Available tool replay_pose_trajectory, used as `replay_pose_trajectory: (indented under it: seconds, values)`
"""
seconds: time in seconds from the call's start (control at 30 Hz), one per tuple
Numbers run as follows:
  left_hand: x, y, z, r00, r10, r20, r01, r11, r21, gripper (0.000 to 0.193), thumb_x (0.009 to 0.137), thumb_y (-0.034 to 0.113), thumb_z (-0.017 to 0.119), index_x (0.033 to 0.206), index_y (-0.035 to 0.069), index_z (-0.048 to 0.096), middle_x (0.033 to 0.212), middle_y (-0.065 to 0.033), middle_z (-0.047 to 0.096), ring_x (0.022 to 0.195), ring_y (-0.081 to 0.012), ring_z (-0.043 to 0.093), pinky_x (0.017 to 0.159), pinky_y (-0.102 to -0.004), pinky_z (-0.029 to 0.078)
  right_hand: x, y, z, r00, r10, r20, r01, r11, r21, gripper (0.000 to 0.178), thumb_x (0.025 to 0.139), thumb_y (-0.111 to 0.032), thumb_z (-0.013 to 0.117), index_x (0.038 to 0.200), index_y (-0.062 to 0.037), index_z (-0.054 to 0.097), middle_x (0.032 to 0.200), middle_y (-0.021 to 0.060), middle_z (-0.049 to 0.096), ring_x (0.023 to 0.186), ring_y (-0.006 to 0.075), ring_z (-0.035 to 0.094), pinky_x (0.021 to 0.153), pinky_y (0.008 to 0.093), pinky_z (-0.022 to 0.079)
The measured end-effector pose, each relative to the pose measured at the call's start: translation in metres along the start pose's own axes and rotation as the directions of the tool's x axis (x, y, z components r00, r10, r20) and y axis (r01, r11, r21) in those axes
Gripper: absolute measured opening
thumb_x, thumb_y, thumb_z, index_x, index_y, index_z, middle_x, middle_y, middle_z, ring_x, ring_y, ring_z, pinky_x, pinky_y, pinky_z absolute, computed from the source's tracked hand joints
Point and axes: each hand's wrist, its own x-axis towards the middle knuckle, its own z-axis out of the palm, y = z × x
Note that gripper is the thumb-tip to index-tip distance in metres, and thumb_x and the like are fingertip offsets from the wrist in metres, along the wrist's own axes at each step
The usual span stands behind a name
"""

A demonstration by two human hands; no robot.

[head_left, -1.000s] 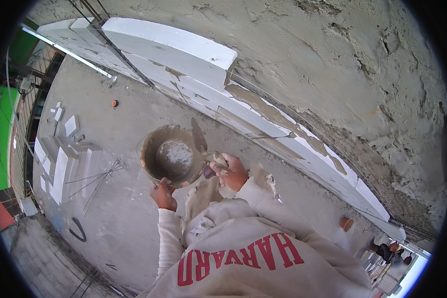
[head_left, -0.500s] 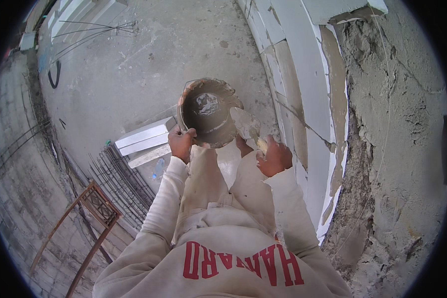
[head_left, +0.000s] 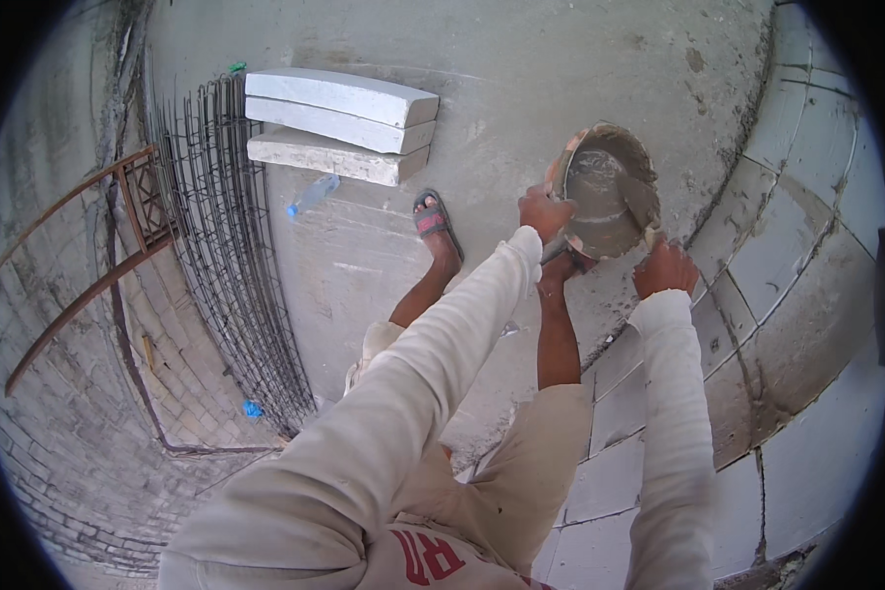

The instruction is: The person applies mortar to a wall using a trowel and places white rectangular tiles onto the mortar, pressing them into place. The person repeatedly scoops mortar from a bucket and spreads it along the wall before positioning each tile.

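My left hand grips the near-left rim of a round, mortar-crusted bucket, which is tilted so that its inside shows. Wet grey mortar coats the bucket's walls and bottom. In my right hand is a trowel, its handle mostly hidden by my fingers and its mortar-smeared blade at the right side inside the bucket. Just below the bucket is my sandalled right foot, partly covered by it.
White blocks lie stacked on the concrete floor, with a plastic bottle beside them. Steel rebar cages and a rusty metal frame stand along the left wall. A block wall with mortar joints rises close on my right.
The view has swung, so the bucket now appears farther right, nearer the block wall. The trowel blade has gone from over the bucket's near-right rim into the bucket.
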Motion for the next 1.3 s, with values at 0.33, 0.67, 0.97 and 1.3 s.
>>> replay_pose_trajectory:
  seconds: [0.33, 0.67, 0.97, 1.3]
  values:
    - [0.059, -0.11, -0.065, 0.957, -0.159, 0.244, 0.15, 0.987, 0.057, 0.068, 0.075, 0.037, 0.082, 0.13, -0.001, 0.066, 0.118, -0.023, 0.073, 0.103, -0.0305, 0.072, 0.093, -0.0408, 0.055, 0.065, -0.169, 0.034, 0.952, -0.156, -0.264, 0.128, 0.985, -0.118, 0.055, 0.091, -0.033, 0.074, 0.138, -0.0107, 0.057, 0.137, 0.0139, 0.059, 0.133, 0.0341, 0.053, 0.097, 0.0488, 0.057]
    - [-0.03, -0.278, -0.299, 0.813, -0.479, 0.332, 0.565, 0.51, -0.648, 0.039, 0.103, 0.02, 0.062, 0.135, -0.002, 0.059, 0.12, -0.0167, 0.068, 0.102, -0.0219, 0.069, 0.097, -0.0361, 0.053, 0.041, -0.562, 0.085, 0.553, -0.791, -0.261, 0.791, 0.597, -0.134, 0.088, 0.085, -0.03, 0.08, 0.158, -0.004, 0.037, 0.147, 0.0196, 0.053, 0.136, 0.0358, 0.051, 0.109, 0.0499, 0.049]
    - [-0.035, -0.235, -0.335, 0.874, -0.436, 0.213, 0.348, 0.256, -0.902, 0.055, 0.104, 0.025, 0.065, 0.148, -0.001, 0.045, 0.139, -0.017, 0.06, 0.125, -0.0281, 0.065, 0.105, -0.0408, 0.049, 0.08, -0.657, 0.114, 0.679, -0.721, -0.141, 0.684, 0.69, -0.236, 0.114, 0.077, -0.023, 0.088, 0.166, -0.011, 0.017, 0.143, 0.0269, 0.055, 0.115, 0.0406, 0.069, 0.094, 0.0464, 0.059]
    - [-0.135, -0.199, -0.287, 0.792, -0.541, 0.281, 0.421, 0.151, -0.895, 0.066, 0.102, 0.049, 0.063, 0.144, 0.0, 0.05, 0.147, -0.0146, 0.055, 0.14, -0.0271, 0.051, 0.113, -0.0479, 0.042, -0.092, -0.548, -0.02, 0.799, -0.574, 0.178, 0.601, 0.757, -0.258, 0.099, 0.074, -0.038, 0.082, 0.151, 0.0099, 0.042, 0.118, 0.0285, 0.071, 0.107, 0.0431, 0.072, 0.097, 0.0466, 0.056]
